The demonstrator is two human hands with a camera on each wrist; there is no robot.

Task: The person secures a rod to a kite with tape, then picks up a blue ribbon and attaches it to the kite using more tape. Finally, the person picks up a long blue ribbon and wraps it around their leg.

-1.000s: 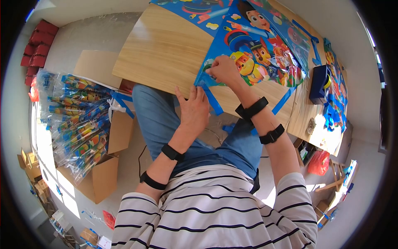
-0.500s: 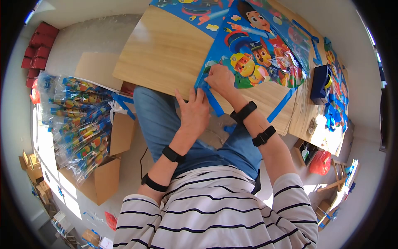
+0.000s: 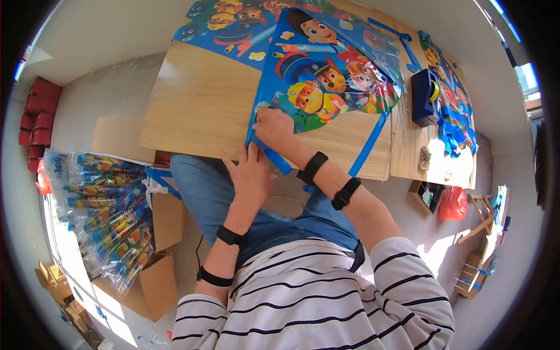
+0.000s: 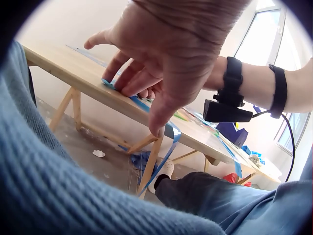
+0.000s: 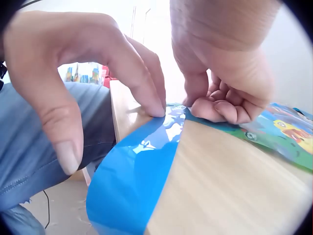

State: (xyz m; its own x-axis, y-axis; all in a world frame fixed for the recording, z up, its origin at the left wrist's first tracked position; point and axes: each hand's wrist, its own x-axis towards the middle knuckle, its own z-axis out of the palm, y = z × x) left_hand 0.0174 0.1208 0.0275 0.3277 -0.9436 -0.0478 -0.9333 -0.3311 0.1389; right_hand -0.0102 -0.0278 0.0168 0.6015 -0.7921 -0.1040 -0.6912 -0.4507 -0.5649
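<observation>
A blue plastic sheet printed with cartoon dogs lies flat on the wooden table. My right hand, its fingers curled, pinches at the sheet's left edge near the front corner. In the right wrist view its thumb and forefinger meet where a shiny blue strip joins the sheet. My left hand rests at the table's front edge, fingers spread and fairly straight. Its fingertips press on the strip, and the thumb hangs below the edge. The strip's loose end droops over the edge between my knees.
A cardboard box full of plastic-wrapped printed bundles stands on the floor at left. A dark blue tape dispenser sits at the table's right. Another blue strip crosses the front edge. Another printed sheet lies behind.
My right hand has slid toward me along the sheet's edge, close to the left hand. The left hand keeps its place at the table edge. The head view has shifted.
</observation>
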